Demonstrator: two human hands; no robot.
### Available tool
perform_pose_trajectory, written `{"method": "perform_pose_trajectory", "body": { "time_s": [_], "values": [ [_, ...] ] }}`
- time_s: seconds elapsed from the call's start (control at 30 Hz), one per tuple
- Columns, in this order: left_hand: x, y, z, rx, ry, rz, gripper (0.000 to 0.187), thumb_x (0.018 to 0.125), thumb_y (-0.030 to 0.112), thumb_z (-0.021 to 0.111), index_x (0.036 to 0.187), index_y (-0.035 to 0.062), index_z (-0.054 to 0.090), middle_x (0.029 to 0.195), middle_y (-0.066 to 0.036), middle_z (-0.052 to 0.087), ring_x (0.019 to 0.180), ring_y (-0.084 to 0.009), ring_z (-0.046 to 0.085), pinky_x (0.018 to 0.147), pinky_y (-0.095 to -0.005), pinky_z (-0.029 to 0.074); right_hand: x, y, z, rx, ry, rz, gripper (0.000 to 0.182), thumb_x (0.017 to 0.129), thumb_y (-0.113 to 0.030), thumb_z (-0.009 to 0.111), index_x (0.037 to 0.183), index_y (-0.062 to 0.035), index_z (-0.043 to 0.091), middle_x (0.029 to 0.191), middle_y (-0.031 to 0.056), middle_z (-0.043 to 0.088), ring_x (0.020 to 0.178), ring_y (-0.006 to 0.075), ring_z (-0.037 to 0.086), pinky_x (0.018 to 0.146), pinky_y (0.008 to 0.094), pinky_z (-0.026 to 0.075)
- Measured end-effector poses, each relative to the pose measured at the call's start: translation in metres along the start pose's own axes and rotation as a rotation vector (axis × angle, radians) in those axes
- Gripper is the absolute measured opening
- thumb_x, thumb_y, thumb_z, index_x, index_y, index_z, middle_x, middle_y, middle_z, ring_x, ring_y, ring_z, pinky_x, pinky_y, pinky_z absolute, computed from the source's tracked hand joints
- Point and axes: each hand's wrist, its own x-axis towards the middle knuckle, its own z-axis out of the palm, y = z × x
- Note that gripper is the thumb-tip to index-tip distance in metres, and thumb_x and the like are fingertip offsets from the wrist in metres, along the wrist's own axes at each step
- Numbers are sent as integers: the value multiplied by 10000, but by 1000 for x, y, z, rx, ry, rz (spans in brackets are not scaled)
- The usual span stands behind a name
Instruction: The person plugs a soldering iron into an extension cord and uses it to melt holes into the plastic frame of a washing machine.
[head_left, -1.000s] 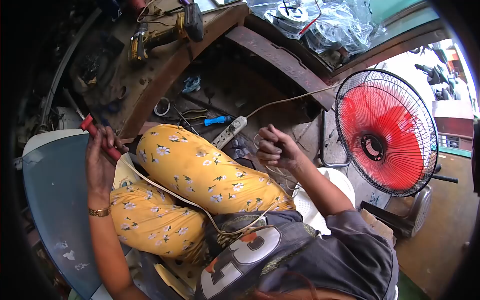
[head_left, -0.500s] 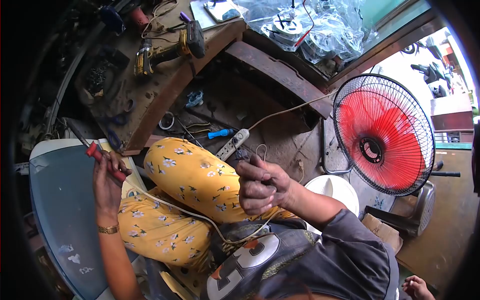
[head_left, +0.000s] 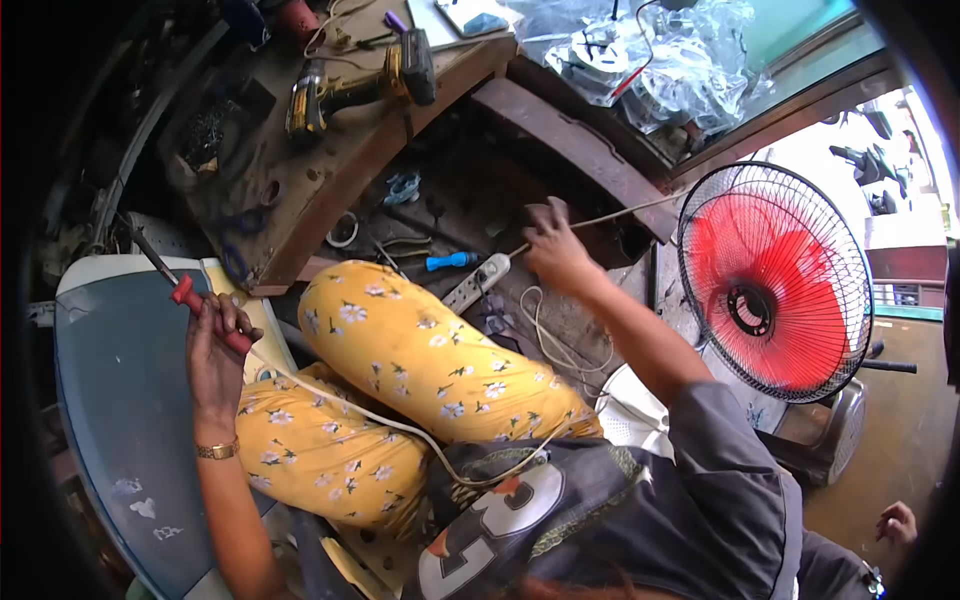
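Observation:
My left hand (head_left: 218, 345) is wrapped round the red handle of a soldering iron (head_left: 183, 292), its metal shaft pointing up and left. A pale cord (head_left: 350, 403) runs from the handle across my lap. My right hand (head_left: 558, 248) is stretched out over the floor with its fingers apart, holding nothing visible. Just beside it lies a white power strip (head_left: 478, 283), whose cable (head_left: 630, 210) passes behind my fingers. A loop of thin cord (head_left: 550, 335) lies on the floor below that hand.
A yellow cordless drill (head_left: 360, 90) lies on the wooden bench (head_left: 310, 215). A blue-handled tool (head_left: 452, 261) and pliers (head_left: 408, 246) are on the floor. At right stands a red-bladed fan (head_left: 750, 290) in a black cage. Another person's hand (head_left: 897, 522) shows at lower right.
My right hand has moved from a closed fist above my knee, away from me to beside the power strip, and its fingers have spread. The left hand keeps its grip on the soldering iron.

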Motion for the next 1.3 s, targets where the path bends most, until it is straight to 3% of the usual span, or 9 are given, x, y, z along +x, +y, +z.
{"method": "perform_pose_trajectory", "body": {
  "time_s": [0.03,0.1,0.2,0.3,0.47,0.57,0.77,0.87,1.3],
  "values": [
    [1,0,-2,-6,-7,-7,167,1017,313,457,1001,148,472,815,21,434,821,-110,515,763,-312,483,18,21,28,-25,110,-178,607,744,-248,725,1300,-118,519,1291,158,549,1273,374,450,1009,650,334],
    [2,-1,-4,-18,3,-3,166,1017,316,458,1000,151,474,818,25,433,825,-107,509,764,-313,473,47,15,60,878,323,-159,668,671,-202,773,1288,-132,525,1274,126,556,1256,351,467,997,579,390],
    [2,-3,-2,-18,23,-7,160,1016,313,460,1000,154,473,816,25,432,823,-107,507,763,-311,473,67,8,91,94,70,-203,671,675,-227,784,1288,-143,524,1256,104,559,1204,328,510,941,530,445],
    [3,-2,-3,-14,32,-17,155,1015,307,462,999,153,472,817,24,431,822,-108,505,767,-313,474,82,9,119,119,-86,-104,689,652,-231,800,1279,-146,527,1238,87,564,1181,313,525,890,524,468],
    [3,-4,-1,-14,-1,-8,159,1019,304,451,1004,147,469,825,22,432,821,-112,503,768,-316,475,59,24,123,92,193,-122,341,691,-208,744,1007,-127,643,1089,48,575,1062,285,549,780,477,504],
    [6,-5,1,-48,-24,11,160,1017,278,440,1054,127,476,833,2,445,836,-125,520,772,-337,508,46,61,126,-16,378,33,304,786,-140,619,1090,-136,606,1104,47,575,1073,283,546,782,490,505],
    [6,-5,12,-67,-42,-23,153,1011,249,423,1093,128,469,876,-6,446,850,-128,511,830,-345,489,56,78,172,57,328,205,409,788,-113,609,1193,-142,565,1112,64,581,1098,300,545,833,473,507],
    [4,-8,9,-71,-73,-20,159,1014,243,413,1107,129,471,889,-7,450,859,-130,510,843,-359,489,35,56,128,-156,604,15,401,780,-118,609,1179,-121,580,1096,83,589,1041,312,562,841,435,506],
    [3,-4,13,-120,-38,-1,179,1018,235,398,1119,106,473,891,-11,479,853,-129,529,882,-413,518,56,58,145,93,357,-134,119,773,-98,588,878,-73,639,925,87,635,944,284,591,817,383,508]
  ]
}}
